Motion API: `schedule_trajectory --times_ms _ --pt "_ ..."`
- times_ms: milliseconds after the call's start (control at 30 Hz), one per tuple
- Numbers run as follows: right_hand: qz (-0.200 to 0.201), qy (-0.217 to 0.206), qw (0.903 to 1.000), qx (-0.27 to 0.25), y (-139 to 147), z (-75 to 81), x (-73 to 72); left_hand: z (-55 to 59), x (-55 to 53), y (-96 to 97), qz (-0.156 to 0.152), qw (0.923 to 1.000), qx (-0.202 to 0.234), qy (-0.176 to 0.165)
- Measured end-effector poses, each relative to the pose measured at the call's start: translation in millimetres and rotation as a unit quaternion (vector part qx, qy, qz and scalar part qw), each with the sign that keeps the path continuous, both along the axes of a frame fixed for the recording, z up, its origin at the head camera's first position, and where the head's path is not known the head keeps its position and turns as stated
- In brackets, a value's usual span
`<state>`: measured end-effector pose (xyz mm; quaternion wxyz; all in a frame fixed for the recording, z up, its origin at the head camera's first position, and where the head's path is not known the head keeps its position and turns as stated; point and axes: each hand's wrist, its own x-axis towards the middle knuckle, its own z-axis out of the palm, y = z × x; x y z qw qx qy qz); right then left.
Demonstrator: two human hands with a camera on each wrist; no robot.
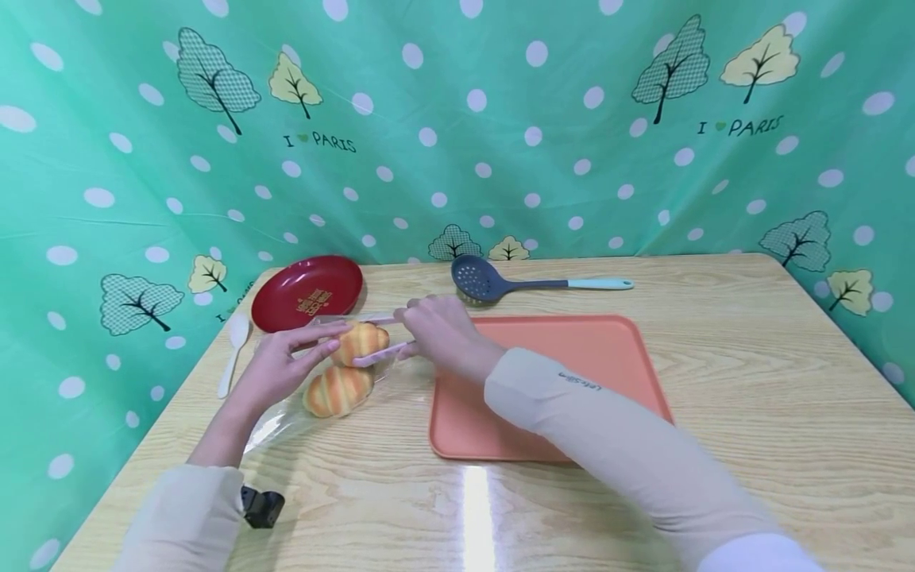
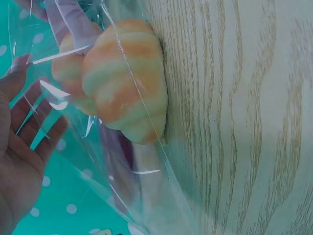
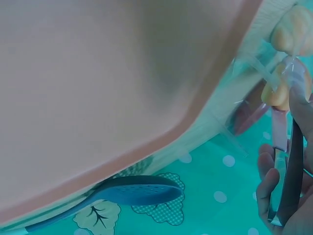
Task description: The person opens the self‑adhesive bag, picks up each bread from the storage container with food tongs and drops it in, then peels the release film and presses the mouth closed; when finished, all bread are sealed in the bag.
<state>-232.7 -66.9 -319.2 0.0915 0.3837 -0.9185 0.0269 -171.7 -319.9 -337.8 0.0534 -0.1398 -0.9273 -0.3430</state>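
Note:
Two toy croissants lie in a clear plastic bag (image 1: 275, 429) at the left. Lavender-tipped tongs (image 1: 379, 355) reach inside, one arm on each side of the farther croissant (image 1: 363, 342). My right hand (image 1: 439, 330) holds these tongs, its fingers wrapped round their handle in the right wrist view. The nearer croissant (image 1: 339, 391) rests toward the table's front. My left hand (image 1: 282, 365) touches the bag, thumb and forefinger beside the farther croissant. In the left wrist view its fingers (image 2: 36, 112) are spread, seen through the film.
A pink tray (image 1: 543, 445) lies right of the bag, under my right forearm. Behind it is a dark slotted skimmer (image 1: 480, 278) with a light blue handle. A red plate (image 1: 307, 294) stands at the back left, beside a white spoon (image 1: 232, 349). Green cloth hangs behind.

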Motion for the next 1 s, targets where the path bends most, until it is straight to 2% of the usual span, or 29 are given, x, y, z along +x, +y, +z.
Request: schedule_trajectory --times_ms 167,300,533,767,867,1000 --pt "-0.003 0.003 1.0000 0.006 -2.1 -1.3 -1.6 -1.2 0.6 -0.5 -0.002 1.0000 0.002 -0.003" --pt "0.006 0.003 0.9999 0.014 -0.1 -1.1 -2.1 -1.7 1.3 -1.3 -0.004 1.0000 0.003 0.007" --pt "0.021 0.010 0.9995 0.019 15.7 1.3 -3.5 -0.5 2.3 -3.3 0.019 0.9997 -0.003 0.013" --pt "0.032 0.029 0.9989 -0.018 21.4 -5.8 -5.2 -0.7 1.1 -1.1 0.002 0.9997 0.000 0.026" --pt "0.024 0.020 0.9990 -0.033 17.5 -8.6 -4.7 -0.3 0.8 0.0 -0.002 0.9997 0.000 0.024" --pt "0.013 0.003 0.9995 -0.028 10.9 -10.3 -4.3 -0.6 0.5 -0.2 0.005 0.9997 -0.006 0.021"
